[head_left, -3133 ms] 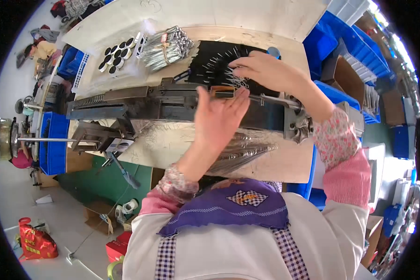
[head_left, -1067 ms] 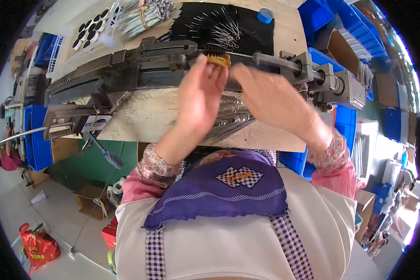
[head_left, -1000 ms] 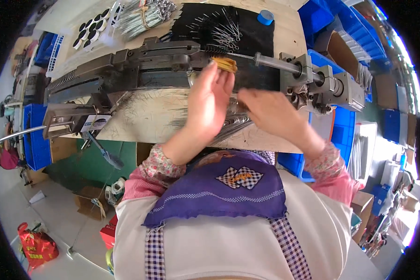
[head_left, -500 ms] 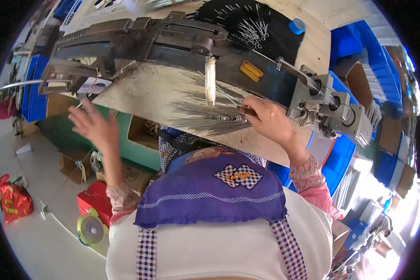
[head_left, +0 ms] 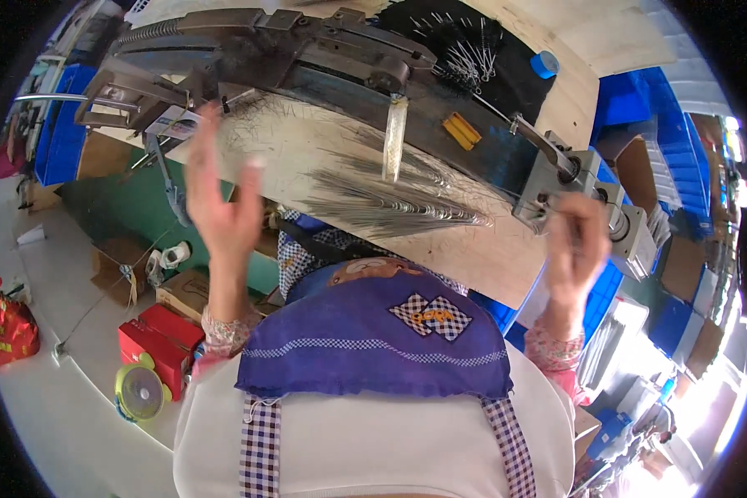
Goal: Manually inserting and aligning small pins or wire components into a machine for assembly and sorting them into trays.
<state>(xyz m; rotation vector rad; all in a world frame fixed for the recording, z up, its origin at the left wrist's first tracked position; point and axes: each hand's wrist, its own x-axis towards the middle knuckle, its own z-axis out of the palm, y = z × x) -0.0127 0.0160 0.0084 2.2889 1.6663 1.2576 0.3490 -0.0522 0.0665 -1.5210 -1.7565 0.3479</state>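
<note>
My left hand (head_left: 220, 195) is raised in front of the bench's left part, fingers stretched and thumb apart, with nothing seen in it. At the right end of the long metal machine (head_left: 365, 70), my right hand (head_left: 576, 249) is curled, somewhat blurred, its fingertips beside the grey end block (head_left: 533, 209). What those fingers hold, if anything, cannot be made out. Between the hands, a fanned bundle of thin metal wires (head_left: 382, 203) lies on the wooden bench top (head_left: 461, 253). A pale upright bar (head_left: 395, 139) hangs from the machine over the wires.
Behind the machine, metal pieces (head_left: 473, 62) lie on a black mat beside a blue tape roll (head_left: 544, 64). A yellow piece (head_left: 461, 131) rests on the machine. Blue bins (head_left: 627, 98) stand at right. A red box (head_left: 162, 340) and small fan (head_left: 140, 392) are on the left floor.
My right hand has left the wire bundle and moved right to the end block. My left hand has swung right and now stands upright. The view has shifted slightly.
</note>
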